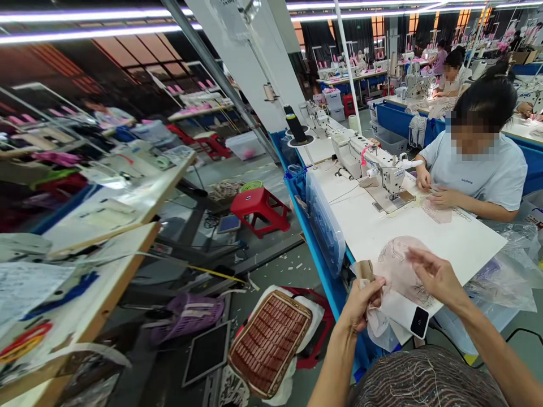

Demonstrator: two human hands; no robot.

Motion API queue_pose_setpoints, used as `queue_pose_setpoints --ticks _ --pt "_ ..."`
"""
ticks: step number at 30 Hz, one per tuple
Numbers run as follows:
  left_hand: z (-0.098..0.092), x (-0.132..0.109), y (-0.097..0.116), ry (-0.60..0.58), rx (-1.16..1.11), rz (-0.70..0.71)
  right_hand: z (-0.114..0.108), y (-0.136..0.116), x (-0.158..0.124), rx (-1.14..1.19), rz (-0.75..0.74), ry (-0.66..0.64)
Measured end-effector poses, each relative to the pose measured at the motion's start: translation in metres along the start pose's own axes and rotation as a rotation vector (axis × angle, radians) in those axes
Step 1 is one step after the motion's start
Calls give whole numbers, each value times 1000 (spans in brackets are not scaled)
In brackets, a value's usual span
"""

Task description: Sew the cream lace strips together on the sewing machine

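Note:
My left hand (362,299) is closed on a bunched piece of thin, pale pink fabric (396,270), at the near corner of the white sewing table (453,240). A small beige-brown piece (365,270) sticks up just above its fingers; what it is I cannot make out. My right hand (435,277) hovers over the lacy part of the fabric, fingers apart and slightly blurred; it holds nothing that I can see. Between my forearms is a white block-shaped device with a black display (419,322); how it is supported is hidden.
Across the table a co-worker (483,164) handles pale fabric beside a sewing machine (392,172). A clear plastic lid (324,226) stands along the table's left side. A red stool (259,209) and a woven seat pad (271,342) are to the left. Plastic bags (504,271) lie right.

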State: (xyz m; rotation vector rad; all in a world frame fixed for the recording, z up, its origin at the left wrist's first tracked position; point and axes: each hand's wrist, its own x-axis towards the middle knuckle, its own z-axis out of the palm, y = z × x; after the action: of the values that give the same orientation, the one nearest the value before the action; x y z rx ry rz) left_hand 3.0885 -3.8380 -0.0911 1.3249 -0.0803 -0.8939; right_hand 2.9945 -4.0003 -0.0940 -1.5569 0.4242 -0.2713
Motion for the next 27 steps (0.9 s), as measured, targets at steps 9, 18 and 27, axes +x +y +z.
queue_pose_setpoints --ticks 9,18,27 --pt "2 -4 12 -148 -84 -120 -1 12 17 135 -48 -439" --pt "-4 -11 12 -119 -21 -47 16 21 14 278 101 -507" --pt "-14 -7 5 -146 -129 -82 26 30 10 316 145 -505"
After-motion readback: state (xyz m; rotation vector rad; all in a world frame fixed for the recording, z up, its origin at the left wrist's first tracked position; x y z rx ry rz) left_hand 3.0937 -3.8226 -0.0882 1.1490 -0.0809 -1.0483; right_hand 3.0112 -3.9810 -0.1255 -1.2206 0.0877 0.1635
